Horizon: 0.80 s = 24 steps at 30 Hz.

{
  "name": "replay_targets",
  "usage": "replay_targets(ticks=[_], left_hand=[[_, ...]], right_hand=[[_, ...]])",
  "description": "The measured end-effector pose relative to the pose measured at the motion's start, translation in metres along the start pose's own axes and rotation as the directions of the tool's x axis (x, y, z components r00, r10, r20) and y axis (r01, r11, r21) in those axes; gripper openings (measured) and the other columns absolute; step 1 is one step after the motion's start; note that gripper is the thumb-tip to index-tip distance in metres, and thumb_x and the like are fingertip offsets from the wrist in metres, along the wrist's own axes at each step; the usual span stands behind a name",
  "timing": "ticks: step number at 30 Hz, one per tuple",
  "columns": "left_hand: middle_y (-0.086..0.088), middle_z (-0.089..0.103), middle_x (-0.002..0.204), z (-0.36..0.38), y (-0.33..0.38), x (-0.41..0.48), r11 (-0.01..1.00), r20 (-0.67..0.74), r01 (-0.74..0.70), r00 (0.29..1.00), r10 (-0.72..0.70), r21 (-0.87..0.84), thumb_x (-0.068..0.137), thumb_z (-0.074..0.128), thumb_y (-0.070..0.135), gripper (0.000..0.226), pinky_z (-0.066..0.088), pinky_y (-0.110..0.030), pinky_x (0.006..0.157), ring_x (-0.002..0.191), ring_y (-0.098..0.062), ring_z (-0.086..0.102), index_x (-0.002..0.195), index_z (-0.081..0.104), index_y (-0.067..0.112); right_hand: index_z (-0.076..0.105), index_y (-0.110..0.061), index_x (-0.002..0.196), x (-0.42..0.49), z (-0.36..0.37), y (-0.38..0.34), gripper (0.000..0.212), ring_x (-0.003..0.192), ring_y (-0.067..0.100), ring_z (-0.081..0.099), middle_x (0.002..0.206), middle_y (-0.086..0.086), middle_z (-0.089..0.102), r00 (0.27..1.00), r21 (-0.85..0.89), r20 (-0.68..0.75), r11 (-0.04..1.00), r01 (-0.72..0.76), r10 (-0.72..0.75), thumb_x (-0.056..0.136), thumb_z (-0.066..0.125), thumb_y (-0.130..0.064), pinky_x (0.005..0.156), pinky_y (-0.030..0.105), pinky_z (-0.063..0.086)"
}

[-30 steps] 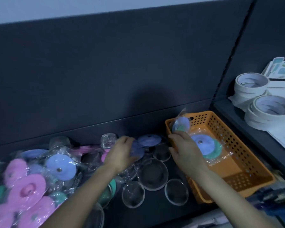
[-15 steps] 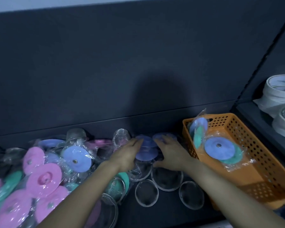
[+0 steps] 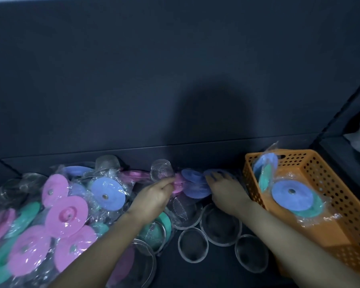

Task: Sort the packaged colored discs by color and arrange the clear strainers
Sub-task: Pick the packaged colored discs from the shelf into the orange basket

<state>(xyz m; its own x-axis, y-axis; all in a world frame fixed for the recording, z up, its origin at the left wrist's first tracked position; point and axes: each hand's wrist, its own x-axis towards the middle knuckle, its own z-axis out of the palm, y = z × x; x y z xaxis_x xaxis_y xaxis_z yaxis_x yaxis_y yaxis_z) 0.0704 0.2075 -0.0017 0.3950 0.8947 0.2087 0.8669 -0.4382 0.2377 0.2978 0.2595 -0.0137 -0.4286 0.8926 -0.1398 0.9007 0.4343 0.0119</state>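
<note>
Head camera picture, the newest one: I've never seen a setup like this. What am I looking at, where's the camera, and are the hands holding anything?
There is no machine here. These are a person's two bare hands, filmed by one wide-angle camera worn on the head, which looks forward and down.

The left hand curls its fingers round the edge of a pink disc. The right hand lies with straight fingers on packaged blue discs and grips nothing.

On the dark shelf, at the left, is a heap of bagged pink, blue and green discs. Near the wrists lie round clear strainers. At the right, an orange perforated basket holds bagged blue and green discs.
</note>
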Motion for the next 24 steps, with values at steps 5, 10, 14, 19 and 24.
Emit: replay_targets(ticks=[5, 10, 14, 19, 24], left_hand=[[-0.016, 0.065, 0.09, -0.003, 0.002, 0.003, 0.977, -0.144, 0.127, 0.978, -0.152, -0.17, 0.09, 0.056, 0.004, 0.009, 0.052, -0.041, 0.064, 0.074, -0.036, 0.064, 0.085, 0.059, -0.002], [-0.012, 0.068, 0.086, -0.012, 0.009, 0.004, 0.96, -0.198, 0.15, 0.96, -0.198, -0.235, 0.088, 0.059, 0.001, 0.004, 0.042, -0.026, 0.07, 0.075, -0.029, 0.064, 0.084, 0.062, 0.0], [-0.005, 0.066, 0.085, -0.02, 0.014, 0.008, 0.924, -0.225, 0.179, 0.938, -0.264, -0.336, 0.088, 0.059, 0.001, 0.006, 0.034, -0.015, 0.067, 0.075, -0.022, 0.06, 0.086, 0.064, 0.003], [0.006, 0.066, 0.09, -0.024, 0.017, 0.02, 0.902, -0.207, 0.131, 0.95, -0.233, -0.412, 0.087, 0.058, 0.0, 0.011, 0.036, -0.003, 0.071, 0.078, -0.007, 0.058, 0.092, 0.064, 0.008], [0.01, 0.066, 0.096, -0.021, 0.019, 0.035, 0.881, -0.134, 0.091, 0.976, -0.172, -0.464, 0.086, 0.061, 0.004, 0.009, 0.039, -0.003, 0.078, 0.097, 0.002, 0.06, 0.082, 0.06, 0.012]], right_hand=[[0.039, -0.012, 0.139, 0.009, -0.006, 0.01, 0.044, 0.12, 0.023, 0.051, 0.135, 0.009, 0.049, 0.998, 0.074, -0.059, 0.997, -0.008, 0.012, 0.095, 0.038, -0.008, 0.099, 0.028, 0.041], [0.058, -0.003, 0.108, 0.003, -0.029, 0.017, 0.021, 0.095, 0.017, 0.064, 0.104, 0.012, 0.064, 0.986, 0.142, -0.162, 0.99, -0.019, 0.042, 0.088, 0.052, -0.003, 0.081, 0.021, 0.045], [0.061, 0.006, 0.089, -0.012, -0.048, 0.021, 0.009, 0.067, 0.021, 0.056, 0.071, 0.01, 0.057, 0.925, 0.475, -0.327, 0.88, -0.014, 0.191, 0.085, 0.053, 0.009, 0.061, 0.018, 0.042], [0.063, -0.005, 0.088, -0.028, -0.067, 0.033, 0.014, 0.061, 0.017, 0.053, 0.069, 0.006, 0.062, 0.829, 0.45, -0.415, 0.876, -0.172, 0.376, 0.08, 0.059, 0.005, 0.058, 0.035, 0.042], [0.062, -0.007, 0.096, -0.038, -0.086, 0.043, 0.013, 0.071, 0.018, 0.055, 0.081, 0.003, 0.064, 0.802, 0.506, -0.378, 0.829, -0.239, 0.462, 0.086, 0.054, -0.003, 0.064, 0.033, 0.043]])
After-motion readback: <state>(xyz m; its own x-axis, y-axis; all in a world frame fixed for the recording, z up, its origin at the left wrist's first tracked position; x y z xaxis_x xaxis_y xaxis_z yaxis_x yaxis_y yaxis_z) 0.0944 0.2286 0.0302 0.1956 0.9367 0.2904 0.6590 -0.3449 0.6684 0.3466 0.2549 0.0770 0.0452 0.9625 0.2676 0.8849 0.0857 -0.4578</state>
